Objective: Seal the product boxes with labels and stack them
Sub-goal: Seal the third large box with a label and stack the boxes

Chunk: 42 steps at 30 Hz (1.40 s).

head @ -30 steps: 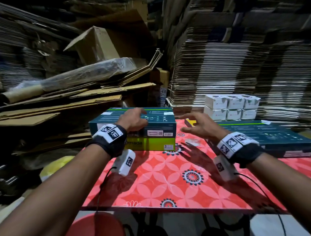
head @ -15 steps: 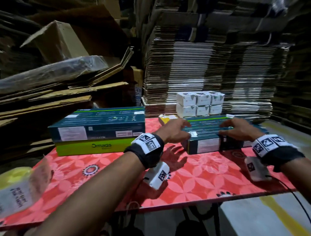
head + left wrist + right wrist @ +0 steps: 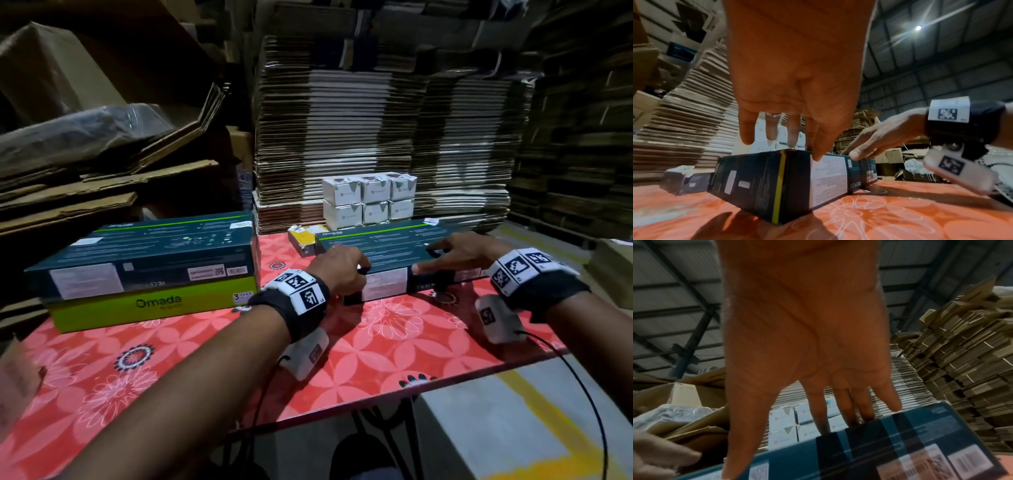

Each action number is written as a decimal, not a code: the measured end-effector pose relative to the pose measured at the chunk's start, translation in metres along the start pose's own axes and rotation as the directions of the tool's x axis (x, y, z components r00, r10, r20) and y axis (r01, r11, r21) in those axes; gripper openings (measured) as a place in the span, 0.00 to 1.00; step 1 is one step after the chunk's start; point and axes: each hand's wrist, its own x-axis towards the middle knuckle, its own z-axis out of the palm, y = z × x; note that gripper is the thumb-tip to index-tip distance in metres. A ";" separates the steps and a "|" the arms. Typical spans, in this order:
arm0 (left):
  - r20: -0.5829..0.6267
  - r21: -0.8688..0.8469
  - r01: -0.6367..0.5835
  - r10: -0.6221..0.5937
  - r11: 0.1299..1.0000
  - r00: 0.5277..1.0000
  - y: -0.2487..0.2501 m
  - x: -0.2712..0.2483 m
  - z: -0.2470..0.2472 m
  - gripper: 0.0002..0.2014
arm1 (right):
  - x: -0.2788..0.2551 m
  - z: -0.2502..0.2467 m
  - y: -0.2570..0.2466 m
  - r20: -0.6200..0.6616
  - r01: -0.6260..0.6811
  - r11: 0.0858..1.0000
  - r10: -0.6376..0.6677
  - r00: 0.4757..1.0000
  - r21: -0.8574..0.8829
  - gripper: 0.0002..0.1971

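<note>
Both hands grasp one dark teal box (image 3: 394,253) lying flat on the red flowered counter (image 3: 376,342): the left hand (image 3: 337,270) takes grip at its near left corner, fingers over the top edge and thumb on the front face, while the right hand (image 3: 455,250) grips further right along it the same way. A stack of two boxes (image 3: 150,270), teal on green, sits well apart to the left. Small white boxes (image 3: 370,200) stand stacked behind.
</note>
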 end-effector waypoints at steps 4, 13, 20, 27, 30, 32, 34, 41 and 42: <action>-0.084 0.095 0.005 0.003 0.995 0.996 -0.012 -0.002 -0.007 0.17 | -0.013 0.000 -0.012 0.007 -0.007 0.995 0.008 1.000 -0.099 0.58; -0.036 0.081 0.100 -0.097 0.992 0.995 -0.032 -0.013 -0.025 0.14 | -0.037 -0.006 -0.029 -0.010 0.076 0.980 -0.079 0.997 -0.183 0.29; 0.017 -0.138 -0.125 0.128 0.983 0.992 0.021 -0.008 -0.004 0.23 | -0.043 -0.019 -0.002 0.126 0.067 0.986 -0.047 0.991 -0.154 0.40; -0.129 -0.129 -0.101 0.085 0.986 0.988 0.030 -0.003 0.011 0.21 | -0.041 -0.004 0.008 0.052 0.047 0.980 -0.038 0.998 -0.192 0.40; -0.131 -0.149 -0.083 0.063 0.985 0.989 0.023 -0.003 0.011 0.20 | -0.046 -0.006 -0.003 0.030 0.037 0.975 -0.031 0.999 -0.219 0.41; -0.104 -0.172 -0.059 0.041 0.983 0.994 0.016 -0.002 0.008 0.20 | -0.053 -0.008 -0.011 0.025 0.040 0.969 -0.035 0.999 -0.243 0.41; -0.084 -0.188 -0.062 0.046 0.980 0.995 0.009 -0.003 0.002 0.20 | -0.063 -0.009 -0.020 0.033 0.063 0.960 -0.056 0.998 -0.274 0.38; -0.058 -0.227 -0.024 0.011 0.974 0.998 -0.033 -0.010 -0.013 0.17 | -0.091 -0.014 -0.051 0.112 0.219 0.941 -0.196 0.974 -0.258 0.21; -0.056 -0.236 -0.016 0.003 0.972 0.998 -0.038 -0.013 -0.015 0.16 | -0.093 -0.014 -0.055 0.114 0.247 0.935 -0.224 0.968 -0.255 0.23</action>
